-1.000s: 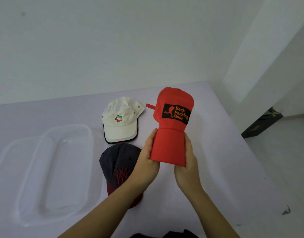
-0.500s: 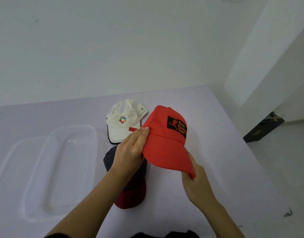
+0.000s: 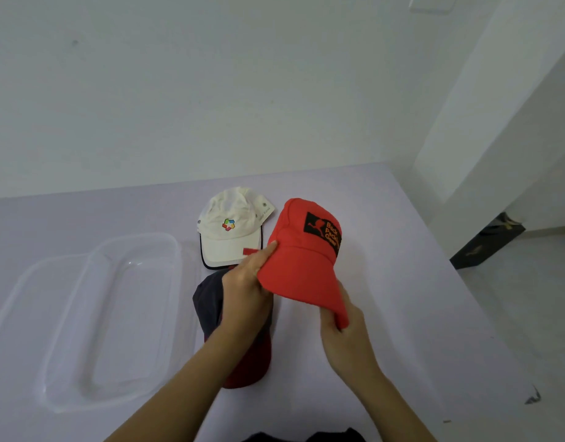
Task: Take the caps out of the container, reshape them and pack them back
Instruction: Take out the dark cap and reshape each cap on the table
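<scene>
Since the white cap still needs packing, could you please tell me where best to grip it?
Probably pinch the white cap by its brim, coming from the near left: the stiff brim points toward the person, and the red cap hides its right corner.

Mostly covered by the left hand (image 3: pixel 246 288) and forearm: dark cap (image 3: pixel 207 301). Tucked out of sight under the red cap (image 3: pixel 300 269) brim: right hand (image 3: pixel 345 336) fingers. Blurred: patch lettering (image 3: pixel 330 234). Cropped at the near edge of the table (image 3: pixel 402 282): dark shape (image 3: pixel 306 437), unidentifiable. Cut by the picture's left edge: clear container (image 3: pixel 176 247).
</scene>
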